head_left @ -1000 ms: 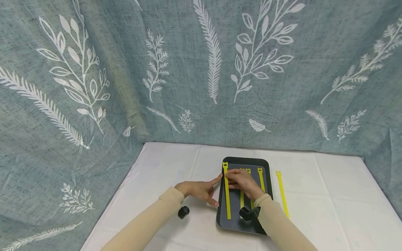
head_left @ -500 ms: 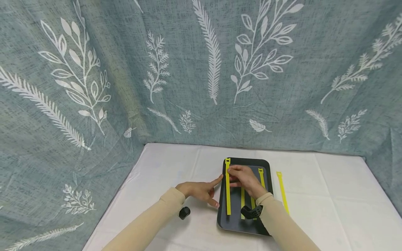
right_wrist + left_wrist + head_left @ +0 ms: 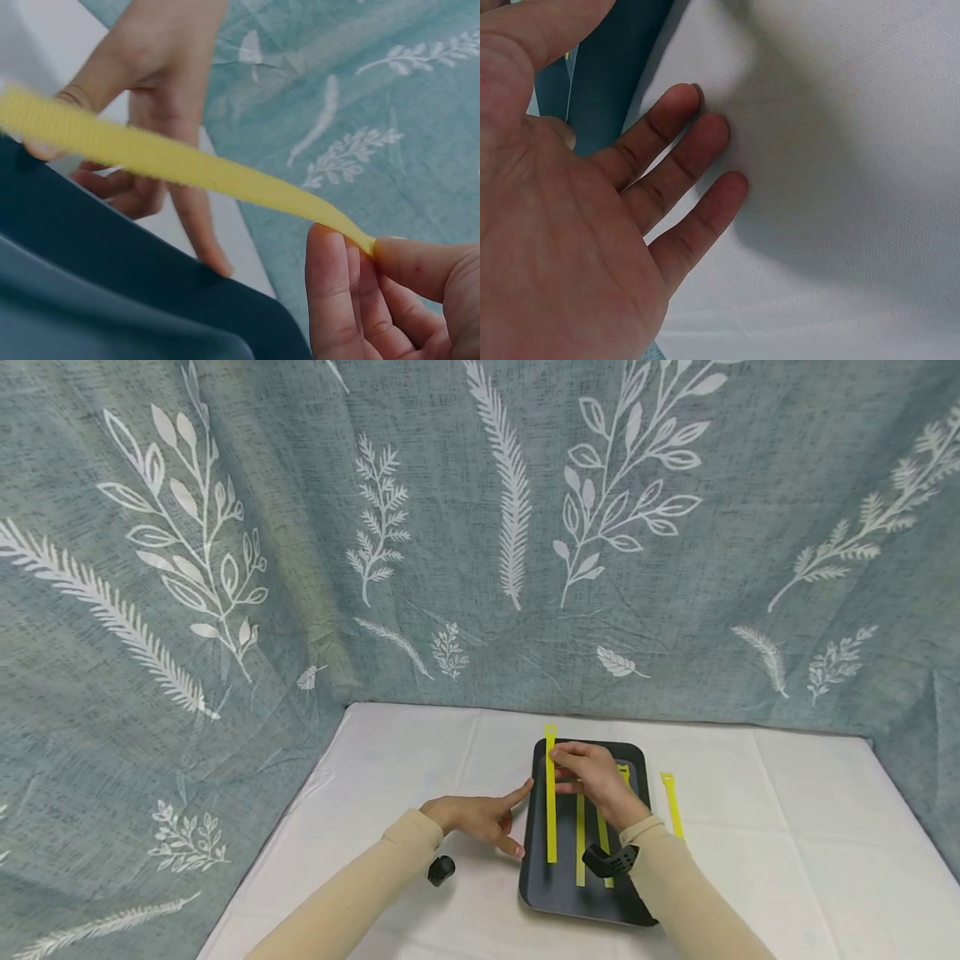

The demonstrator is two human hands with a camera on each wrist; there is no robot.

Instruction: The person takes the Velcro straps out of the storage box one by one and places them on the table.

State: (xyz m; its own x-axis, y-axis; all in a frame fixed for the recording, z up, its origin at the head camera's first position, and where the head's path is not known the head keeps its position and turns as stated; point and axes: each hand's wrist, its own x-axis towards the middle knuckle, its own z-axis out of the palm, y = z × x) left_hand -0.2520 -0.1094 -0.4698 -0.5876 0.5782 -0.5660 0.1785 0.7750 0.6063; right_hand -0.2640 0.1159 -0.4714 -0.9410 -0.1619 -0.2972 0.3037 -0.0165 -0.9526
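Note:
My right hand [image 3: 596,781] pinches a yellow hook-and-loop cable tie [image 3: 551,818] between thumb and fingertips. In the right wrist view, this cable tie [image 3: 195,169] stretches out to the left from the pinching fingers [image 3: 330,277], above the dark tray's edge. The tie's slotted head reaches past the tray's far rim in the head view. My left hand [image 3: 480,818] touches the left rim of the dark tray [image 3: 558,897] with its index finger and thumb. In the left wrist view, the other left-hand fingers [image 3: 682,157] are loosely extended over the white cloth.
More yellow cable ties [image 3: 581,847] lie lengthwise in the tray, partly hidden by my right hand and wrist. Another cable tie [image 3: 672,806] lies on the white tablecloth [image 3: 772,843] to the tray's right. A patterned blue-green curtain [image 3: 465,527] hangs behind and at the sides.
My right hand has lifted the cable tie and moved it slightly right and away from me, so its head now passes the far rim. The left hand has stayed at the tray's edge.

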